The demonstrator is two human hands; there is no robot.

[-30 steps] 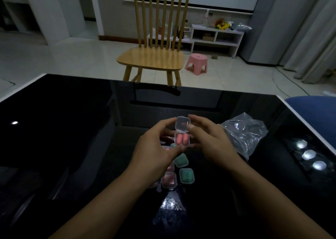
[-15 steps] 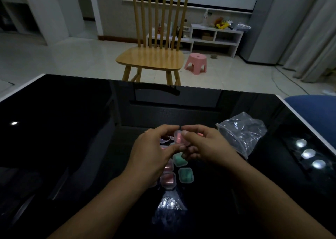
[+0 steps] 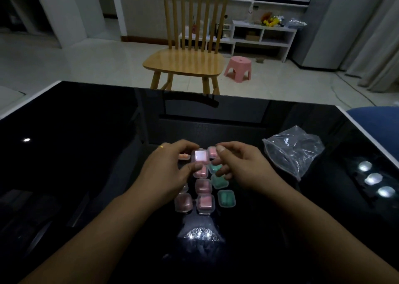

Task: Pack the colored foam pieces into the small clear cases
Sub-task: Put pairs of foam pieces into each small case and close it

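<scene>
Head view: the left hand (image 3: 166,171) pinches a small clear square case of pink foam (image 3: 199,155), closed as far as the dim light shows, over the middle of the glossy black table (image 3: 86,121). The right hand (image 3: 241,167) hovers, fingers loosely curled, apparently empty. Set down carelessly, the case could knock the packed pink and green cases (image 3: 226,198) out of line.

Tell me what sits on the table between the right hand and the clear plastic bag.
Nothing: in the head view only bare glossy black table shows between the right hand and the clear plastic bag.
</scene>
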